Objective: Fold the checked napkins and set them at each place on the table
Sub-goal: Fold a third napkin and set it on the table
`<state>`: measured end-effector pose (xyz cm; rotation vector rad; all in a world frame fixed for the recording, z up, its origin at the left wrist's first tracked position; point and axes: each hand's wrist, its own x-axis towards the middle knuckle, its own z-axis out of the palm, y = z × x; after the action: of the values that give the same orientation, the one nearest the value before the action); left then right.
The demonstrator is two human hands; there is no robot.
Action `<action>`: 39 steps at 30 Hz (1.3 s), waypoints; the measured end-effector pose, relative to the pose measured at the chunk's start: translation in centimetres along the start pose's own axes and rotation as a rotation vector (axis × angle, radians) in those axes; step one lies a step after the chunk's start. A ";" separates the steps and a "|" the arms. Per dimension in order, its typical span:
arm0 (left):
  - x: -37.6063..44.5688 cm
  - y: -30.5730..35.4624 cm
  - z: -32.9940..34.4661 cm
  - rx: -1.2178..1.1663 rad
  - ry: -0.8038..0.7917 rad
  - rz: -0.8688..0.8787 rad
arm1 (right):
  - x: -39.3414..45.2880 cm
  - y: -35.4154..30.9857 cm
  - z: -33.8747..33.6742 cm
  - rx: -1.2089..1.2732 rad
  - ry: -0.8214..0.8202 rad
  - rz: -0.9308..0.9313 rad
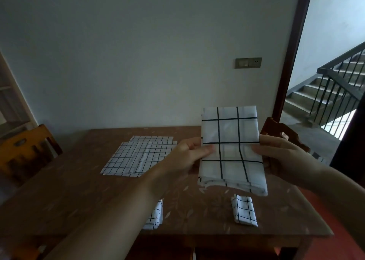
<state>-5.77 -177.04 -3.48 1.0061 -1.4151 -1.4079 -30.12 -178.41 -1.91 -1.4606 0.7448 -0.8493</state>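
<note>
A folded white napkin with dark checks (230, 133) is held up above the brown table (83, 196), standing tall in front of me. My left hand (189, 155) pinches its left edge and my right hand (280, 157) grips its right edge. Flat unfolded checked napkins (138, 157) lie stacked at the table's middle. A small folded napkin (244, 211) rests near the front right edge. Another folded napkin (155, 216) lies near the front, half hidden by my left forearm.
A light wooden chair (25, 151) stands at the table's left and a darker chair (284, 135) at its right, behind the held napkin. A wall runs behind the table. An open doorway on the right shows stairs with a railing (335, 86).
</note>
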 end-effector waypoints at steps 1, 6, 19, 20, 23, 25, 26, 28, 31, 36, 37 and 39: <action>0.0 0.0 0.0 -0.039 -0.012 0.006 | 0.1 0.2 -0.3 0.035 -0.035 -0.005; -0.2 0.3 0.3 -0.186 -0.020 0.045 | 0.5 0.1 0.1 0.111 0.002 -0.092; -0.3 0.6 1.0 -0.124 -0.059 -0.237 | 0.4 -0.9 -1.3 -0.286 0.146 -0.228; -0.2 0.6 1.0 -0.137 -0.069 -0.242 | 0.3 -0.9 -1.5 -0.341 0.147 -0.242; 0.5 0.3 0.8 -0.168 -0.101 -0.257 | 0.0 -1.1 -2.0 -0.540 0.133 -0.285; 0.5 0.5 1.0 -0.111 -0.088 -0.249 | -0.2 -1.2 -2.4 -0.660 0.105 -0.309; 0.5 0.7 1.3 -0.090 -0.074 -0.242 | -0.3 -1.1 -2.6 -0.747 0.094 -0.334; 0.5 0.7 1.5 -0.058 -0.042 -0.223 | -0.2 -0.9 -2.8 -0.888 0.078 -0.389; 0.8 0.5 1.6 -0.047 0.013 -0.180 | -0.4 -1.3 -2.4 -0.953 0.044 -0.419; 0.6 0.7 1.4 0.312 0.013 -0.057 | -0.8 -2.7 -1.5 -0.664 -0.028 -0.306; 0.5 0.8 1.4 0.421 -0.040 -0.029 | -0.6 -2.9 -1.4 -0.706 0.027 -0.249; 0.3 1.3 1.7 0.563 -0.138 -0.001 | -0.1 -3.5 -0.3 -0.858 0.052 -0.147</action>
<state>-7.45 -176.75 -2.11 1.2702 -1.9745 -1.1122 -30.56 -178.24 1.53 -2.2759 1.1279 -0.7010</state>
